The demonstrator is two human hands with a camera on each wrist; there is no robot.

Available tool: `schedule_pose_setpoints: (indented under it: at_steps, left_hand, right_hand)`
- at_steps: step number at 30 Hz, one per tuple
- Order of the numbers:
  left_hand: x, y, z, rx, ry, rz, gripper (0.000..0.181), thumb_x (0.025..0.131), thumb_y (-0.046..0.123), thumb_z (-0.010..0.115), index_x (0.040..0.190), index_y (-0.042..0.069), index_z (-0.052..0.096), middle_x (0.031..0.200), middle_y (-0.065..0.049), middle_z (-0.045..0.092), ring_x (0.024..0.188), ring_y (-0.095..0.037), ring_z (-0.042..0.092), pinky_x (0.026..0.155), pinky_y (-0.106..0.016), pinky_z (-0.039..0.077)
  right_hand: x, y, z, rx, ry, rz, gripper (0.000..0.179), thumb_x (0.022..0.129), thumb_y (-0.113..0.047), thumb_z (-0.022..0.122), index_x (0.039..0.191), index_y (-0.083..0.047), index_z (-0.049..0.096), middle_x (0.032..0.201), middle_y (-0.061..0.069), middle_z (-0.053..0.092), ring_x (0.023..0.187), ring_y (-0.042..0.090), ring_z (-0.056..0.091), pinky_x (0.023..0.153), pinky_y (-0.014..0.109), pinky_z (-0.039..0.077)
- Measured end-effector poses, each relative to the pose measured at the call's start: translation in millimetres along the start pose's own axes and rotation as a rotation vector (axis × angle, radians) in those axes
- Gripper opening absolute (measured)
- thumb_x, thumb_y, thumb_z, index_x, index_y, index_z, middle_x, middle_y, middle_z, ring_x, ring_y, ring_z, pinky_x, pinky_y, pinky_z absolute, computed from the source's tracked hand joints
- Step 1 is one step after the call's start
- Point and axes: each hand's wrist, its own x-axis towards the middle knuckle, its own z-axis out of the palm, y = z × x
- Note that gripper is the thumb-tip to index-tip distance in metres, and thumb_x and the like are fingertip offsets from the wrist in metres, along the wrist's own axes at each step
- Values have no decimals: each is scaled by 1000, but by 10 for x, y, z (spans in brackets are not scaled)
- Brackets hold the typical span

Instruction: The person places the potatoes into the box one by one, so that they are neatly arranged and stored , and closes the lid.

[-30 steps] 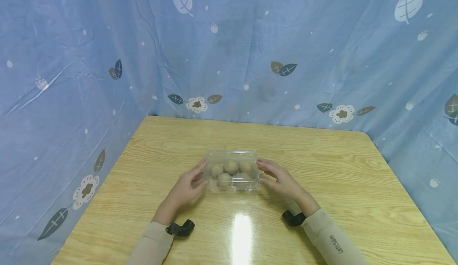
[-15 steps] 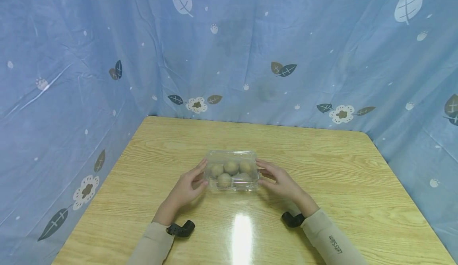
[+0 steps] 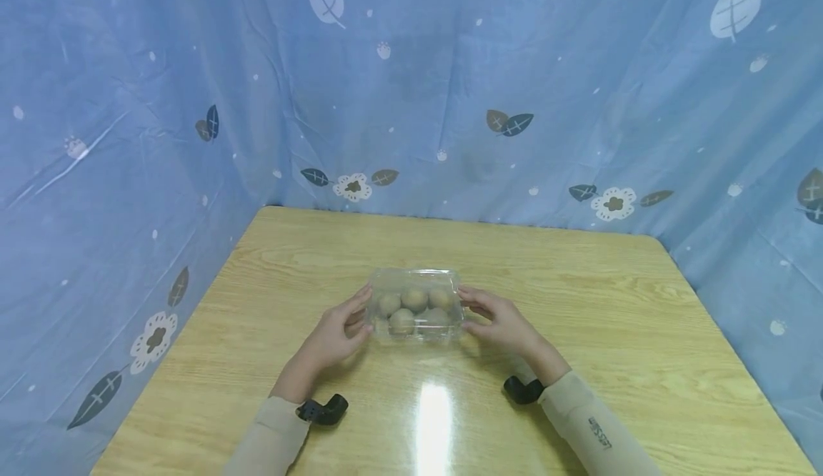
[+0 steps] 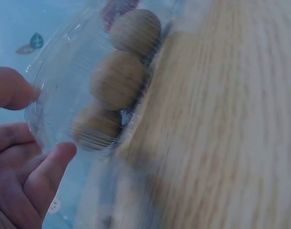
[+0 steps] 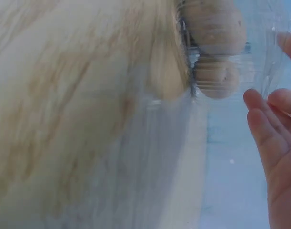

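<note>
In the head view, a clear plastic clamshell box (image 3: 400, 279) holds several round tan balls (image 3: 414, 299) in two rows. My left hand (image 3: 336, 330) holds its left end, thumb at the near corner and fingers at the far one. At the opposite end my right hand (image 3: 506, 327) holds it the same way. The left wrist view shows fingertips of the left hand (image 4: 21, 176) against the clear wall, beside three balls (image 4: 117, 80). From the right wrist, fingertips of the right hand (image 5: 278, 152) meet the other end wall. The lid looks closed over the balls.
The box is at the middle of a light wooden table (image 3: 579, 304), which has a bright reflection near its front. Blue patterned curtain (image 3: 411, 90) hangs behind and along the sides. Each wrist carries a black camera mount (image 3: 323, 410).
My right fingers have shifted slightly left, a little further over the box's right end. The box and my left hand stay nearly in place.
</note>
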Motion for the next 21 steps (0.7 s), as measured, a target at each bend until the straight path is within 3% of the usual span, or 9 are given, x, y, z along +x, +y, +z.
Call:
schedule_pose_setpoints:
  at_steps: [5,11,15,21]
  left_hand:
    - [32,12,9,37,-16,-19,63,92,7,58,146,-4,27,156,-16,19,128,-39,46,102,-33,45]
    - [58,-13,23,152,-21,-19,60,95,13,54,147,-2,28,156,-14,21,134,-33,39,106,-33,41]
    - [68,-20,36,220,-11,-15,59,96,14,52,147,-1,28,156,-12,23,138,-30,34,108,-33,39]
    - [86,-24,33,148,12,-15,57,96,14,51,147,0,29,155,-12,24,131,-32,44,106,-32,41]
  right_hand:
    - [-2,0,-5,-15,24,24,51,86,-7,69,132,4,51,146,17,42,123,32,52,106,32,43]
    - [-16,-60,17,-28,53,28,51,84,-1,68,131,9,50,144,24,42,122,37,53,105,39,44]
    - [-22,-9,20,-23,63,12,54,85,-8,70,133,6,49,144,21,43,122,35,53,106,37,44]
    - [-2,-16,-4,-29,64,5,56,87,-11,68,136,3,46,145,19,42,124,34,51,107,34,42]
